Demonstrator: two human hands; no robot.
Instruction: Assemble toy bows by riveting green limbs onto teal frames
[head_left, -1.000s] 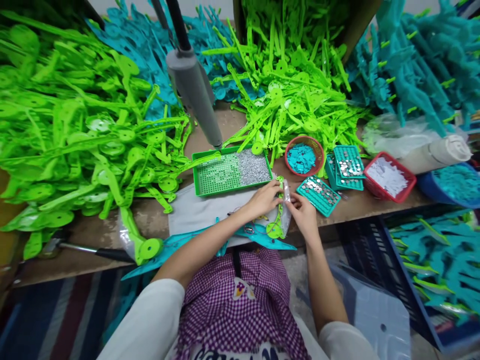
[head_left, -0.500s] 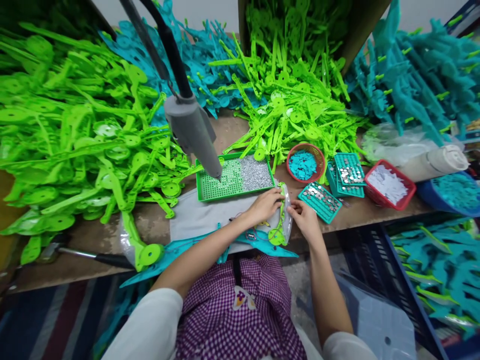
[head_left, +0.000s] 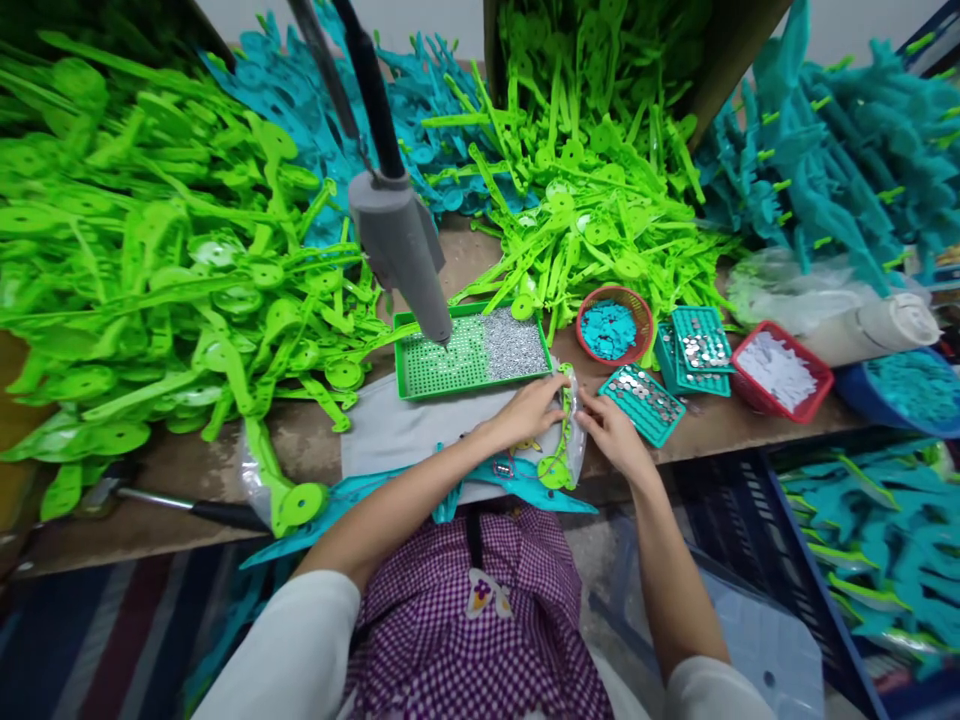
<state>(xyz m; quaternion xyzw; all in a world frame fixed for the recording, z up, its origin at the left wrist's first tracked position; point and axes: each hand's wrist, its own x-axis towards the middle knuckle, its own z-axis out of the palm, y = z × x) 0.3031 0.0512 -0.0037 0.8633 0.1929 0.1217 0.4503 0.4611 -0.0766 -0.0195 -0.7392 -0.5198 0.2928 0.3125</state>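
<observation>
My left hand (head_left: 534, 410) is closed on the upper end of a bright green plastic part (head_left: 555, 471), which lies near the table's front edge with its round end towards me. Along the right side of that part runs a clear plastic piece (head_left: 578, 450), and the fingertips of my right hand (head_left: 613, 432) pinch its edge. Under my left forearm stretches a long teal plastic shell (head_left: 525, 490), with a small metal piece and thin wires in it. Grey cloth (head_left: 375, 425) covers the table there.
A grey power screwdriver (head_left: 409, 260) hangs over a green tray (head_left: 400, 375) of small screws. To the right stand a red basket (head_left: 649, 335) of teal pieces, teal trays (head_left: 637, 425) of metal discs, and a red tub (head_left: 814, 405) of white pieces. Green parts (head_left: 150, 250) are heaped behind; a hammer (head_left: 172, 505) lies left.
The hanging screwdriver has swung slightly right in view. My right hand's fingers have shifted a little along the clear piece's edge; my left hand keeps its hold.
</observation>
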